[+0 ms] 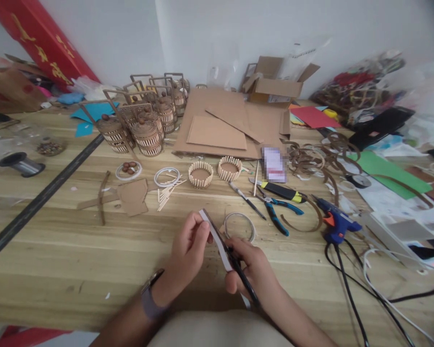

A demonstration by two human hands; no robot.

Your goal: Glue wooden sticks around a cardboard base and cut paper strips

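My left hand (190, 246), wearing a dark watch on the wrist, pinches the upper end of a narrow white strip (216, 239) with a dark edge. My right hand (255, 262) is closed around a long black tool (248, 284) at the strip's lower end. The fingers hide most of that tool, so its kind is unclear. A white ring (253, 233) lies on the table just beyond my right hand. Farther off stand two small round baskets (200, 183) edged with upright light sticks; loose sticks (164, 196) and another white ring (157, 177) lie to their left.
Right of my hands lie a utility knife (282, 191), blue-handled pliers (275, 217), and a blue glue gun (338, 224) with trailing cords. Curled brown strips (307, 159) are heaped behind. Cardboard sheets (217, 132) and several lidded baskets with tall handles (147, 137) stand at the back.
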